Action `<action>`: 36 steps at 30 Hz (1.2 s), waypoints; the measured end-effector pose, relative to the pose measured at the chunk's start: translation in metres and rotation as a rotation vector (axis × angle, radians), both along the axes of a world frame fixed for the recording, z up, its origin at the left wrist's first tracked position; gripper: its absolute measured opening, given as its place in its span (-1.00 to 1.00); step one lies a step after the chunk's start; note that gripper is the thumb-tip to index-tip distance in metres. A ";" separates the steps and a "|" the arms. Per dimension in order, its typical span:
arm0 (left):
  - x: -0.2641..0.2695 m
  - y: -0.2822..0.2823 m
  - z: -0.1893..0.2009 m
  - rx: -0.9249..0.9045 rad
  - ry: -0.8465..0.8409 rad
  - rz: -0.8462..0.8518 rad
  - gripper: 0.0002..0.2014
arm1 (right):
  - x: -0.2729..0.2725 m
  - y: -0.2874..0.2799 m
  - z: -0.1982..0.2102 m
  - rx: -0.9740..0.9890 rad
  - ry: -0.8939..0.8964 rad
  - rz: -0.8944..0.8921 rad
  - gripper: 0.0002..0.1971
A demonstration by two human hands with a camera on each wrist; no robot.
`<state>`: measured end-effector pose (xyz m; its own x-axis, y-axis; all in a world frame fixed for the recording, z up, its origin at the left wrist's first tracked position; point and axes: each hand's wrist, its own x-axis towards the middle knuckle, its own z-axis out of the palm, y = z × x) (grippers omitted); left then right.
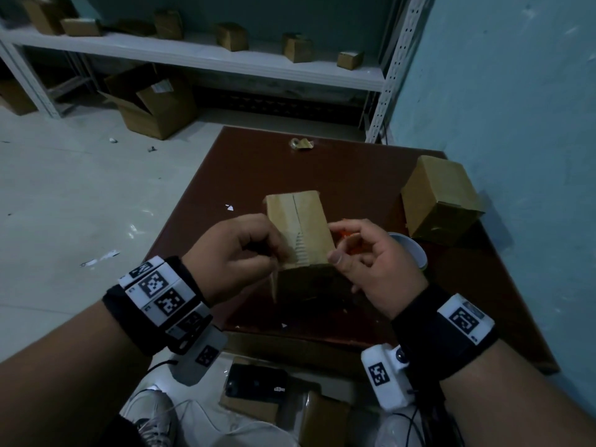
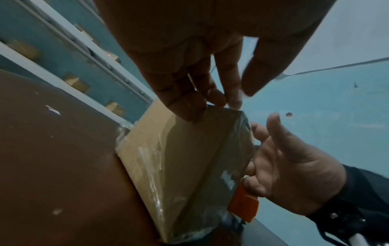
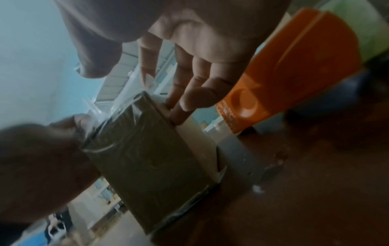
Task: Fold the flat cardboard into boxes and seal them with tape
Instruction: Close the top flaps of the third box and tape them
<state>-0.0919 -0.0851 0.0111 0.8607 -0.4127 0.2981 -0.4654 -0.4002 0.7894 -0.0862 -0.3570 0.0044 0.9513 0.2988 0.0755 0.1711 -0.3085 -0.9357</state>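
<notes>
I see the brown tabletop (image 1: 258, 162) carrying a taped box (image 1: 298, 227) at centre, left hand (image 1: 232, 253) fingers curled, pinching its near-left edge, right hand (image 1: 377, 262) loosely open, fingertips touching its right side, orange tape dispenser (image 3: 294, 66) just beside.

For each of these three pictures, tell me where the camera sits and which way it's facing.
Head: worn on the head, facing forward and down at the brown table; both forearms, left hand and right hand show at the cardboard box.
Left wrist: looks along the left fingers onto the box; the right hand is opposite.
Right wrist: looks along the right fingers at the box, orange tape dispenser beside.
Shared: all show the box.
</notes>
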 end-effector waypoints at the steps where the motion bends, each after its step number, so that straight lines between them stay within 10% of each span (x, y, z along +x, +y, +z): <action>1: -0.001 0.000 0.000 -0.013 0.019 -0.002 -0.89 | 0.000 0.000 0.000 -0.036 -0.027 0.003 -0.58; 11: 0.002 0.000 -0.002 -0.099 0.076 0.146 -0.58 | -0.001 0.000 0.002 -0.028 0.016 -0.100 -0.50; 36: 0.003 -0.005 -0.004 -0.058 0.072 0.311 -0.68 | -0.002 0.007 -0.001 -0.180 -0.120 -0.101 -0.76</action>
